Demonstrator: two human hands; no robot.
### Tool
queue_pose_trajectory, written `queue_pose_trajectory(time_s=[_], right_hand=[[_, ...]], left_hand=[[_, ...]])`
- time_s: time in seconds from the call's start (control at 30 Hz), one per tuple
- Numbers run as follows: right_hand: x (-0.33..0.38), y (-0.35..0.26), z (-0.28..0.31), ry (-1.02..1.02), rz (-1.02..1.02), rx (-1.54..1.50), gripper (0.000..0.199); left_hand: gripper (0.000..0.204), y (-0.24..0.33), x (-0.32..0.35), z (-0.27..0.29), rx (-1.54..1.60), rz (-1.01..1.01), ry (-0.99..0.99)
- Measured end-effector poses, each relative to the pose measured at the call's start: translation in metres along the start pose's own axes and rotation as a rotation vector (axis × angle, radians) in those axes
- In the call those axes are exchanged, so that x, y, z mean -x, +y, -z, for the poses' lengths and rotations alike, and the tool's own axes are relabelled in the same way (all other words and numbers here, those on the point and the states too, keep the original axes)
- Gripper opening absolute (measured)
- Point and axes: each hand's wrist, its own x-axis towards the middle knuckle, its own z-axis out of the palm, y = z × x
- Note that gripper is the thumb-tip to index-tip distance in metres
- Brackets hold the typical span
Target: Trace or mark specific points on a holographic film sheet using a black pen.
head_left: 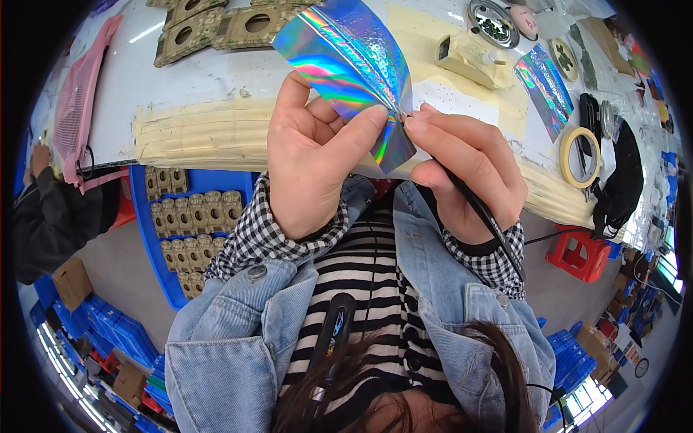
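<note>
My left hand point(317, 151) pinches a shiny rainbow-silver sheet point(354, 54) near its lower end, thumb in front and fingers behind. The sheet is bent and rises above the table's near edge, with a pale line along its length. In my right hand point(473, 162) is a slim black tool with a fine metal tip, apparently tweezers point(473, 198), held like a pen. Its tip meets the sheet right beside my left thumb. Whatever sits at the tip is too small to make out.
A similar shiny sheet point(546, 90) lies at right, near a tape roll point(580, 157). Camouflage-patterned parts with round holes point(245, 27) lie at far left, and more fill a blue tray point(151, 238) below. A beige tape dispenser point(473, 61) stands behind my right hand. Another person's arm point(54, 195) shows at left.
</note>
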Motion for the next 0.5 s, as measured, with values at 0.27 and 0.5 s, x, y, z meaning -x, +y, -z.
queue_pose_trajectory(time_s=[0.27, 0.5], right_hand=[[0.0008, 0.001, -0.0016, 0.004, 0.024, 0.021, 0.037], [0.003, 0.0037, -0.005, 0.021, 0.063, 0.077, 0.036]], left_hand=[[0.043, 0.0014, 0.0002, -0.0012, -0.009, 0.012, 0.015], [0.043, -0.001, 0.0, -0.0001, -0.005, -0.003, 0.023]])
